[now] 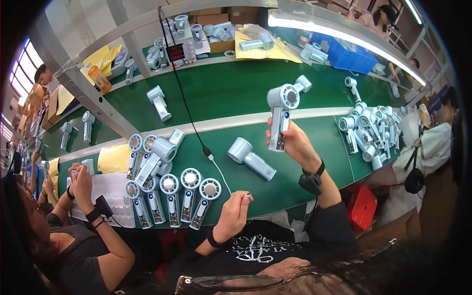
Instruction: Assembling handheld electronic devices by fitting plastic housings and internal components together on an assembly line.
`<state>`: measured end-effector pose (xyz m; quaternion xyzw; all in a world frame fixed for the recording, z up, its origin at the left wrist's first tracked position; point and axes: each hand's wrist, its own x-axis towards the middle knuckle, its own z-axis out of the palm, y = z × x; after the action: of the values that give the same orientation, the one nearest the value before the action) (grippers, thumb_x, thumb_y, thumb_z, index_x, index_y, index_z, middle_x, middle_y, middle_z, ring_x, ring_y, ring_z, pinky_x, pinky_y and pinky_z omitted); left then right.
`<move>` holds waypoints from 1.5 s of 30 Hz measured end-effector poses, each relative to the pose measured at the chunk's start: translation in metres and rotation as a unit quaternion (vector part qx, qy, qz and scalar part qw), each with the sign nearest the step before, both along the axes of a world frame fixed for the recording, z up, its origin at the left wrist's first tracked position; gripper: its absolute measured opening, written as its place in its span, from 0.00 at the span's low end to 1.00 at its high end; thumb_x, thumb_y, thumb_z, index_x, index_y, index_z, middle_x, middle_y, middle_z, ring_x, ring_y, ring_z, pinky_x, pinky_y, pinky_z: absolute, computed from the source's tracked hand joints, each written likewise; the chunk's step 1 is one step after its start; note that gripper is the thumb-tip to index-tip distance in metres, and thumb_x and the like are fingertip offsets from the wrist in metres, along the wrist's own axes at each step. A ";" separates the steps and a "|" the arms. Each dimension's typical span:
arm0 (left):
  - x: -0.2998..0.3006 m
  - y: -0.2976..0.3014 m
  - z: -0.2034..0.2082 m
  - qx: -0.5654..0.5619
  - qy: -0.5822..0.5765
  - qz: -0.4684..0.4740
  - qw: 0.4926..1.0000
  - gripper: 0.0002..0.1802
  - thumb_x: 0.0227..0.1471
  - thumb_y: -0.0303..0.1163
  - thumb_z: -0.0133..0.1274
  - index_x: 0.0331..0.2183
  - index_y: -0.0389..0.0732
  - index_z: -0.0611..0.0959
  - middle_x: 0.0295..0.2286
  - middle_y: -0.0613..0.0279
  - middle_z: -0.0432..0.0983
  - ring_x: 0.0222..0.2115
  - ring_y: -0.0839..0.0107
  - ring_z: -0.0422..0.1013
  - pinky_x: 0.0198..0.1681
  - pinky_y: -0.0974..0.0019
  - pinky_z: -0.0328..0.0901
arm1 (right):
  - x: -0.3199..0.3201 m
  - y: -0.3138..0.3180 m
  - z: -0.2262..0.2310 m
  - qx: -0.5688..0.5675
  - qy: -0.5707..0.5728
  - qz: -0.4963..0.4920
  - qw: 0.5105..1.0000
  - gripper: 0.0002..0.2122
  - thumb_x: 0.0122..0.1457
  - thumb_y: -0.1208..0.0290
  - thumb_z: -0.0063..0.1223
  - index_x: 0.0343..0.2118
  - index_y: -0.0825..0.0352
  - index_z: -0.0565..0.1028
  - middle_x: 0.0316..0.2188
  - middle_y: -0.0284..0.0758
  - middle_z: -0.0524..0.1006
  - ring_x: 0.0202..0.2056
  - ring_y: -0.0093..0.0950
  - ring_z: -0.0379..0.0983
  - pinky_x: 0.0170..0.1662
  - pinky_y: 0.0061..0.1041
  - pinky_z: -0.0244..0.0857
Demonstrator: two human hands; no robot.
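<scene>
My right hand [299, 143] is raised over the bench, fingers wrapped round the handle of a pale blue handheld fan [283, 98]. This fan stands nearly upright, with its round grille on top and an open handle front showing inner parts and a small lit blue display. Lower and to the left, my left hand [233, 215] pinches the end of a white cable [219, 172] near the bench's front edge. The cable tip and the fan are well apart. Between my hands another fan [253, 160] lies on the green bench, its handle closed.
Several open-handled fans [191, 196] lie grouped at left beside a white sheet [115, 196]. A large heap of fans [371, 130] is at right. A black cord [184, 93] hangs across the bench. A co-worker's hands [81, 182] work at far left.
</scene>
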<state>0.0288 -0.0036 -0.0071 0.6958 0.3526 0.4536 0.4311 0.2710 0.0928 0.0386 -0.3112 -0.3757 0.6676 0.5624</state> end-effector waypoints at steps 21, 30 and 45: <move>0.060 0.006 0.018 0.083 0.039 0.038 0.995 0.05 0.55 0.22 0.46 0.28 0.34 0.73 0.18 0.55 0.69 0.15 0.60 0.66 0.19 0.63 0.58 | -0.056 -0.074 -0.024 0.036 0.162 -0.129 0.978 0.32 0.53 0.70 0.49 0.61 0.65 0.51 0.47 0.34 0.63 0.45 0.30 0.65 0.48 0.36 0.65; 0.047 0.010 0.015 0.007 0.058 0.003 0.998 0.03 0.54 0.23 0.47 0.30 0.33 0.73 0.17 0.51 0.70 0.19 0.52 0.68 0.21 0.57 0.60 | -0.068 -0.077 -0.032 0.104 0.021 -0.172 0.979 0.33 0.52 0.85 0.46 0.60 0.63 0.47 0.48 0.34 0.60 0.46 0.26 0.64 0.51 0.30 0.62; 0.017 0.021 0.001 -0.153 -0.180 -0.059 0.970 0.10 0.52 0.24 0.55 0.22 0.29 0.76 0.42 0.47 0.73 0.32 0.72 0.71 0.33 0.73 0.64 | -0.035 -0.099 -0.020 0.212 -0.303 -0.122 0.921 0.40 0.48 0.75 0.63 0.61 0.68 0.49 0.57 0.41 0.58 0.58 0.37 0.59 0.58 0.35 0.57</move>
<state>0.0462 0.0169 -0.0057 0.5482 0.2926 0.4853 0.6151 0.2361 -0.0058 0.0182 -0.4152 -0.6199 0.3729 0.5516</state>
